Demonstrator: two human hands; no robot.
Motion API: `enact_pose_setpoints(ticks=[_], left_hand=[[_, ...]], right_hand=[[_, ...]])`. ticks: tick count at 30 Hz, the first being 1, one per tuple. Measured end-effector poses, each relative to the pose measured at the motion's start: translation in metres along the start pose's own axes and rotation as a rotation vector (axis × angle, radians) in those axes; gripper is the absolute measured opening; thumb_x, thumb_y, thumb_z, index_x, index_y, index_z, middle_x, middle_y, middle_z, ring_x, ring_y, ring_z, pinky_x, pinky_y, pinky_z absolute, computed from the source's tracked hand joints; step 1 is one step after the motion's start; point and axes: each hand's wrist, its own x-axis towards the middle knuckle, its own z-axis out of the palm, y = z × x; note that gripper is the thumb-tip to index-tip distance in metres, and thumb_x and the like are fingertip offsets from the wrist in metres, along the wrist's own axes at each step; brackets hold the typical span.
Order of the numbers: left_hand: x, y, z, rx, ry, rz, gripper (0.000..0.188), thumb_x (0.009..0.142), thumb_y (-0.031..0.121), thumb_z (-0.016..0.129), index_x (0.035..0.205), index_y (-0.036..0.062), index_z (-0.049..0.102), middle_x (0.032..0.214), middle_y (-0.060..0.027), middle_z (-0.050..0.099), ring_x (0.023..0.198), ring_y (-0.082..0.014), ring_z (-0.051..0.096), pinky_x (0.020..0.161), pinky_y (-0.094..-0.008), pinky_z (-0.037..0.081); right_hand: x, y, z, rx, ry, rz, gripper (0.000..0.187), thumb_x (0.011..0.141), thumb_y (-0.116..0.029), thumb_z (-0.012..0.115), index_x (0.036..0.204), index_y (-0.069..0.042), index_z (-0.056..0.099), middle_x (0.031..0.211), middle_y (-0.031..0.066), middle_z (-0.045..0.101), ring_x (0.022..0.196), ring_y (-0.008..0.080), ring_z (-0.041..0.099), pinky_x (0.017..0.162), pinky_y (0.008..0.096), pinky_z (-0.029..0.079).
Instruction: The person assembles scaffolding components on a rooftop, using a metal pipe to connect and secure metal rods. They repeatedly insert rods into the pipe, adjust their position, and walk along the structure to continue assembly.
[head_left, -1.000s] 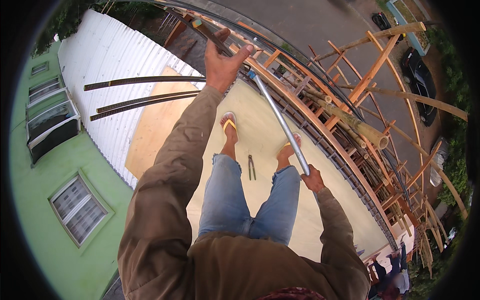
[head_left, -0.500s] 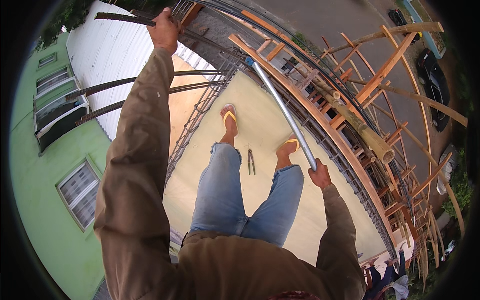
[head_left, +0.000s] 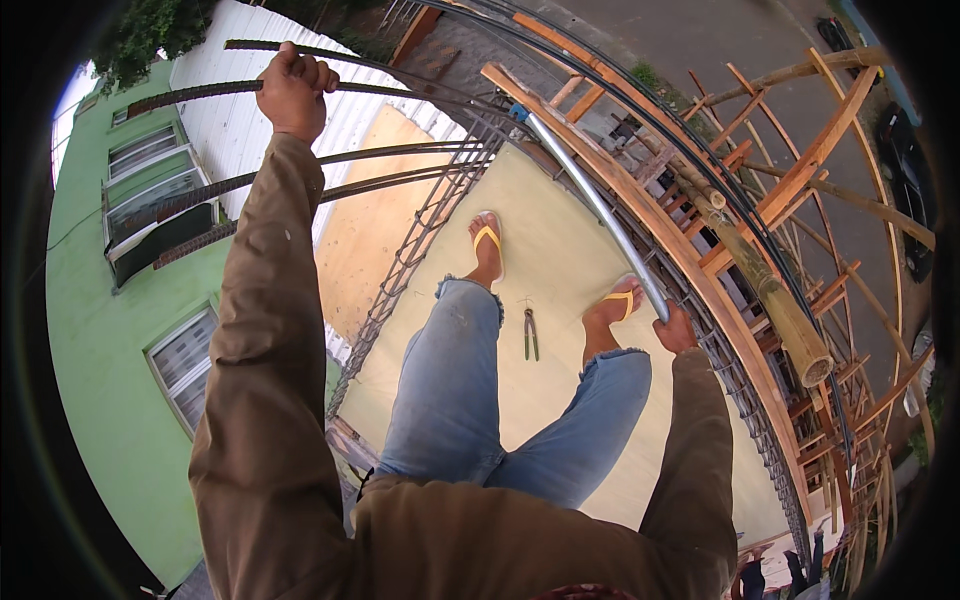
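Note:
My left hand (head_left: 295, 92), raised at far left, is closed around a long ribbed rebar (head_left: 205, 93). Another rebar (head_left: 262, 45) runs just beyond that hand. At mid right my right hand (head_left: 677, 330) grips the lower end of a silver metal pipe (head_left: 600, 210). The pipe slants up and left to a blue fitting (head_left: 518, 112) beside the bars at the deck's far corner; what the fitting engages is too small to tell. Green-handled pincers (head_left: 531, 335) lie on the pale yellow deck (head_left: 545, 250) between my sandalled feet (head_left: 487, 240).
Tied rebar cages (head_left: 405, 255) edge the deck. Two more rebars (head_left: 350, 180) jut out left. A timber form board (head_left: 690, 250), black cables and bamboo scaffolding (head_left: 790, 320) stand right, above a road. A green building (head_left: 110, 340) rises left. Other people's legs (head_left: 800, 570) show at lower right.
My left hand has moved left and nearer with its rebar, which now lies apart from the other bar. The pipe's lower end and my right hand have shifted slightly right and away. The view has turned slightly.

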Motion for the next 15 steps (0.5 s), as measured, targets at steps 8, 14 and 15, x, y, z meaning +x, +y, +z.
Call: enact_pose_setpoints(ticks=[8, 14, 15], left_hand=[[0.005, 0.008, -0.002, -0.237, -0.084, -0.139, 0.038, 0.101, 0.026, 0.041, 0.066, 0.0142, 0.033, 0.056, -0.0005, 0.02, 0.053, -0.0171, 0.023, 0.056, -0.034, 0.026], [0.005, 0.009, -0.001, -0.195, -0.097, -0.108, 0.037, 0.101, 0.023, 0.038, 0.066, 0.0139, 0.03, 0.056, -0.0007, 0.019, 0.051, -0.0165, 0.023, 0.056, -0.0353, 0.03], [0.006, 0.009, -0.003, -0.188, -0.104, -0.109, 0.036, 0.1, 0.022, 0.037, 0.066, 0.0136, 0.029, 0.056, -0.0009, 0.018, 0.051, -0.0166, 0.023, 0.055, -0.036, 0.032]], right_hand=[[0.052, 0.019, 0.005, -0.021, -0.089, -0.031, 0.039, 0.072, -0.011, 0.064, 0.107, 0.006, 0.058, 0.092, 0.0362, 0.063, 0.095, 0.0525, 0.061, 0.079, 0.0546, 0.05], [0.063, 0.027, 0.006, -0.018, -0.076, -0.042, 0.041, 0.071, -0.009, 0.064, 0.107, 0.01, 0.057, 0.091, 0.0378, 0.062, 0.094, 0.0533, 0.061, 0.077, 0.0548, 0.05], [0.062, 0.026, 0.009, -0.013, -0.083, -0.051, 0.041, 0.071, -0.009, 0.063, 0.107, 0.01, 0.057, 0.091, 0.038, 0.062, 0.094, 0.0534, 0.061, 0.077, 0.0548, 0.05]])
